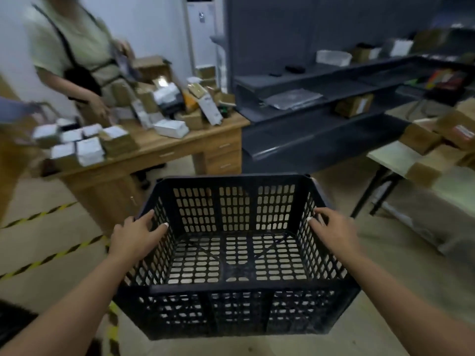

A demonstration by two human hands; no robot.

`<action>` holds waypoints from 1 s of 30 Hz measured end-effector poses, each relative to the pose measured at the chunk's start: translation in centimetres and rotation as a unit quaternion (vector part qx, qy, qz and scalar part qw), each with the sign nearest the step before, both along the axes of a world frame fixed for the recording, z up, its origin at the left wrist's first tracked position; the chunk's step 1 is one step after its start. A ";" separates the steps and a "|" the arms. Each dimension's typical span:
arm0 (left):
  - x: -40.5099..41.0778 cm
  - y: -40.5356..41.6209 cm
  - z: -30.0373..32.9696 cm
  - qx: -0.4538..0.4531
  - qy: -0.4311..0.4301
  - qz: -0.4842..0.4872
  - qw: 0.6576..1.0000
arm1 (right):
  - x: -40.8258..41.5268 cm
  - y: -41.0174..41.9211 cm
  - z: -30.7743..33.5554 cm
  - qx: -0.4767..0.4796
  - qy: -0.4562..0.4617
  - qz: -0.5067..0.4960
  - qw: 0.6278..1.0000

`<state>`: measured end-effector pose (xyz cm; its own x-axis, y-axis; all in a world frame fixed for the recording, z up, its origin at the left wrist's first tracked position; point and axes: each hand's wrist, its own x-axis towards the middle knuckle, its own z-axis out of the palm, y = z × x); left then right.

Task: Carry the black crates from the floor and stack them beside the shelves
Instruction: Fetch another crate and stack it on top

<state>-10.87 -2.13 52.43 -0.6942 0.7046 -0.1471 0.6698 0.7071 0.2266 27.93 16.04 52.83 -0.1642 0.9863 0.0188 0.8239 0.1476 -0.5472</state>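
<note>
Above the floor, both hands grip the black crate [236,255]; fingers seemingly hidden outside.

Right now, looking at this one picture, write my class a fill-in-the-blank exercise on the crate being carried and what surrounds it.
1. The black crate is held by ____ hands, the left hand and the right hand.
2. Inside, the crate is ____.
3. The small boxes lie on a ____ desk.
4. The dark grey shelves stand to the ____ of the desk.

Missing words: two; empty; wooden; right
</note>
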 end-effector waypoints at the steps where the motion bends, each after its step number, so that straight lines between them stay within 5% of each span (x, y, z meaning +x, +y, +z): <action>1: -0.7 -1.9 1.2 0.015 -0.003 0.010 1.000 | -1.4 -0.8 1.0 0.008 0.007 0.016 1.000; 5: -4.0 -8.9 6.2 0.075 -0.016 0.046 0.996 | -6.3 -4.7 4.9 0.040 0.001 0.052 0.998; 16: -13.3 -29.6 17.6 0.113 0.117 0.078 0.984 | -19.3 -19.9 12.6 0.029 0.084 0.119 0.989; 30: -22.1 -49.2 21.2 0.127 0.180 0.235 0.947 | -36.8 -32.6 17.5 0.058 0.098 0.282 0.952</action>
<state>-32.93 -51.29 73.59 -0.9130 0.2864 0.2906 0.3606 0.8996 0.2464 -8.86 -16.53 70.36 -0.6499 0.7310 0.2079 0.4785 0.6061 -0.6353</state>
